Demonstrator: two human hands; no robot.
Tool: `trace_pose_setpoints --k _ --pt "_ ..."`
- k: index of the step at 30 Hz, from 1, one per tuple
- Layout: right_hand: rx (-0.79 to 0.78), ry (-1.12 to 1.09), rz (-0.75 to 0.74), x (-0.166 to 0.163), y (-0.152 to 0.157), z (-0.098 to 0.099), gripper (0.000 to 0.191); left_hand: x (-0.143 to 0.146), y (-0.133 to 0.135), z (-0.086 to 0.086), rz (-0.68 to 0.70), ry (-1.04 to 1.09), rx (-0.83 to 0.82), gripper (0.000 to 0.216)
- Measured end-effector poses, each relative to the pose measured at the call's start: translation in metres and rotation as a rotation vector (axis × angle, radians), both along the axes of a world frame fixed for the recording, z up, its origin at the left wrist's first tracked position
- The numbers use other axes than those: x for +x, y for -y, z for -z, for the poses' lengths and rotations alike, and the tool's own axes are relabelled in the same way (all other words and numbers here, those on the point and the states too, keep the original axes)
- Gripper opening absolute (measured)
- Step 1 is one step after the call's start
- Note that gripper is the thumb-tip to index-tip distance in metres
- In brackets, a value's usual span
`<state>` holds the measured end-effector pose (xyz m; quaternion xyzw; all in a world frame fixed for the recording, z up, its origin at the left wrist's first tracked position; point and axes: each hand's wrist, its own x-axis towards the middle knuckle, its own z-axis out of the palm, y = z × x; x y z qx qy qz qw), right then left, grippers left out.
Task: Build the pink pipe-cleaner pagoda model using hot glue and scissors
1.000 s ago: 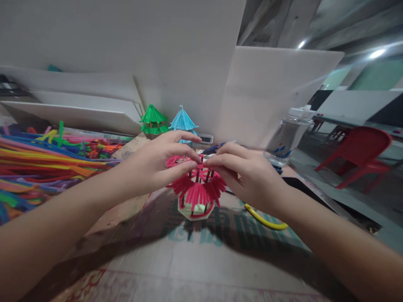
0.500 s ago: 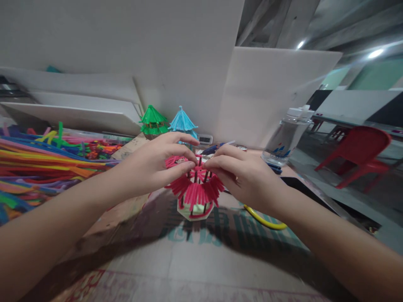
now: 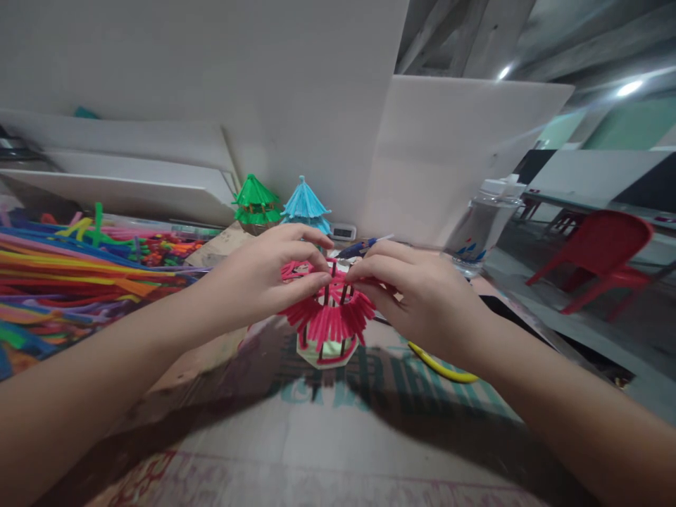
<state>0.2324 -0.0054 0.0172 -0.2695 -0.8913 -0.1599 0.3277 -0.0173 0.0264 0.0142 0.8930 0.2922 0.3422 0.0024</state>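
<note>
A small pink pavilion model (image 3: 328,325) made of pipe cleaners stands on a cardboard sheet (image 3: 327,422). It has a fringed pink roof ring, dark posts and a pale octagonal base. My left hand (image 3: 258,278) pinches the top of the roof ring from the left, fingers closed. My right hand (image 3: 417,296) pinches the same pink top from the right, fingertips nearly touching those of the left hand. The upper middle of the model is hidden behind my fingers.
A pile of coloured pipe cleaners (image 3: 63,274) fills the left. A green pavilion (image 3: 255,204) and a blue pavilion (image 3: 306,204) stand at the back by white boards. A water bottle (image 3: 480,225), a yellow loop (image 3: 441,366), a pen (image 3: 362,246) and a red chair (image 3: 596,260) lie to the right.
Both hands stay pinched on the pink roof; the fingers shifted slightly, and the view moved a little.
</note>
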Motion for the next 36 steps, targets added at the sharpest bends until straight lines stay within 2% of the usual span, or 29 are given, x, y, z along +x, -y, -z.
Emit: trace_pose_setpoints --k 6,14,19,27,36 --pt "-0.024 -0.02 -0.029 0.0 -0.003 0.001 0.019 -0.001 0.0 0.0 0.001 -0.01 0.01 0.026" --pt "-0.234 -0.129 -0.061 -0.002 -0.007 0.003 0.015 -0.001 0.002 -0.002 0.004 -0.031 0.009 0.026" --pt "-0.246 -0.131 -0.065 -0.001 -0.006 0.002 0.02 -0.002 -0.001 -0.001 0.027 -0.026 0.014 0.026" --pt "-0.251 -0.114 -0.014 -0.003 -0.004 0.001 0.01 0.0 -0.001 0.0 0.028 -0.023 0.047 0.025" --pt "-0.36 -0.177 -0.035 -0.008 -0.007 0.01 0.009 0.0 0.0 0.0 0.028 -0.03 0.088 0.021"
